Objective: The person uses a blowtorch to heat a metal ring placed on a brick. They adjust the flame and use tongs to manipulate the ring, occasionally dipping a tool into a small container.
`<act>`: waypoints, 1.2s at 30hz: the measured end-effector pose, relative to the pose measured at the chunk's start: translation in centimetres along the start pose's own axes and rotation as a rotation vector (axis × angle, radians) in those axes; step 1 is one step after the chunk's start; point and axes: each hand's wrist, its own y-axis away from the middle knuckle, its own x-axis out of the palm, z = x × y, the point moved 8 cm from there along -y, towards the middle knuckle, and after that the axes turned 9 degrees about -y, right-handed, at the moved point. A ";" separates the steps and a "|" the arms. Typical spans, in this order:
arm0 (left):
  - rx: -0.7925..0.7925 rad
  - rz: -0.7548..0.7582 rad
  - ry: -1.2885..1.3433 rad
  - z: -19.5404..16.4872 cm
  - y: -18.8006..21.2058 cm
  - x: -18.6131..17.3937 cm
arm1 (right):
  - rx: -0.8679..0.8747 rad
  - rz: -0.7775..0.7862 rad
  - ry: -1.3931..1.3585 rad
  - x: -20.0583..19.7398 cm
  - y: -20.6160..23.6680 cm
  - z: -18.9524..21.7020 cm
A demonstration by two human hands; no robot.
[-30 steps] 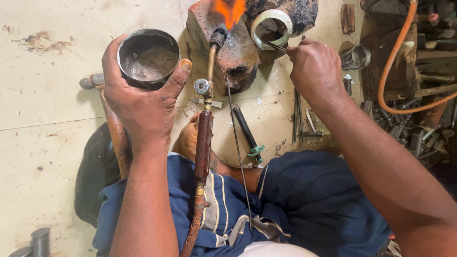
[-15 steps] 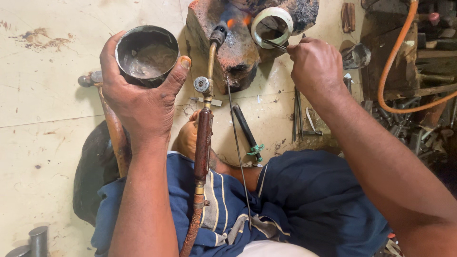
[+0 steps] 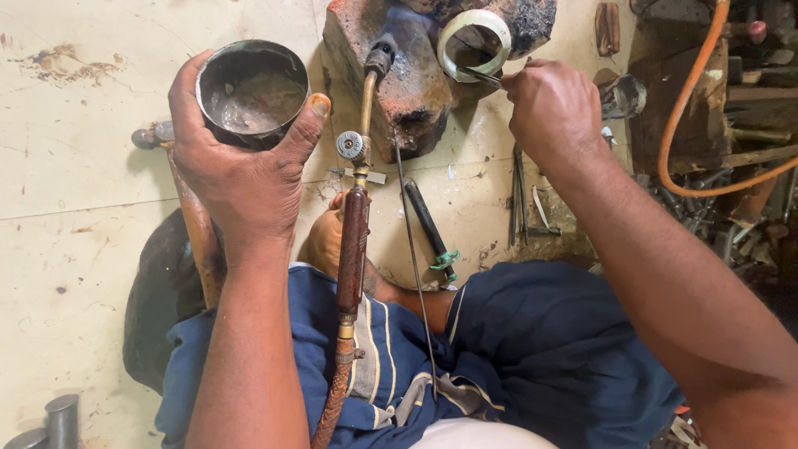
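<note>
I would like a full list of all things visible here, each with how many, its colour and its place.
metal cup: one, dark grey, upper left, held in the left hand
ring: one, whitish, on the brick, gripped by the tweezers
tweezers: one, grey metal, in the right hand
brick: one, reddish and burnt black, top centre on the floor
torch: one, brass tip, brown handle, centre, pointing at the brick
hose: one, orange, right edge
thin rod: one, dark, from the brick down over the lap
tool: one, black with green end, on the floor beside the knee
floor: pale cream, stained
left hand: around the cup
right hand: closed on the tweezers
</note>
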 end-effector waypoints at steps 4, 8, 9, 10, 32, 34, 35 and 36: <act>0.001 -0.001 0.001 -0.1 -0.1 0.0 | -0.035 -0.027 -0.010 -0.1 0.0 0.0; 0.013 -0.007 -0.013 -0.1 -0.1 0.0 | -0.051 -0.032 -0.024 -0.1 0.0 0.1; 0.012 -0.006 -0.005 -0.1 -0.1 -0.1 | -0.046 -0.029 -0.030 -0.1 0.1 0.1; 0.015 -0.006 -0.005 -0.1 -0.1 -0.1 | -0.037 -0.023 -0.033 -0.1 0.1 0.0; 0.020 -0.009 -0.004 0.5 0.1 0.0 | -0.053 0.000 -0.002 -0.5 0.7 0.6; 0.025 -0.009 -0.006 0.5 0.1 -0.1 | -0.042 0.013 0.001 -0.5 0.7 0.6; 0.027 -0.009 -0.007 0.4 0.1 -0.1 | -0.038 0.019 0.001 -0.4 0.6 0.6; 0.029 -0.009 -0.009 0.4 0.1 -0.1 | -0.034 0.025 0.001 -0.4 0.6 0.6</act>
